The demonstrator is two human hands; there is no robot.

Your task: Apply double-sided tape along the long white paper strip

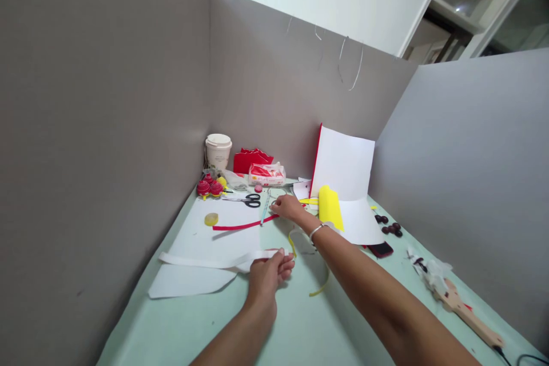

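Note:
My left hand (pixel 274 267) is closed on one end of a long white paper strip (pixel 197 261), which stretches left over a white paper sheet (pixel 189 283). Farther forward, my right hand (pixel 286 207) reaches down to the table with its fingers curled together. Their tips are beside a light-blue pen (pixel 265 209) and close to the end of a red paper strip (pixel 240 226); whatever they pinch is hidden. Black-handled scissors (pixel 252 201) and a roll of yellowish tape (pixel 211 219) lie to the left. Thin yellow strips (pixel 319 291) curl beneath my right arm.
At the back stand a lidded white cup (pixel 218 151), red paper (pixel 252 160) and a tissue pack (pixel 266 174). Red rolled-paper pieces (pixel 209 185) sit at left. Rightward are folded white card (pixel 345 163), yellow paper (pixel 329 209), a phone (pixel 381 249) and a corded beige tool (pixel 467 314). Grey partitions surround the table.

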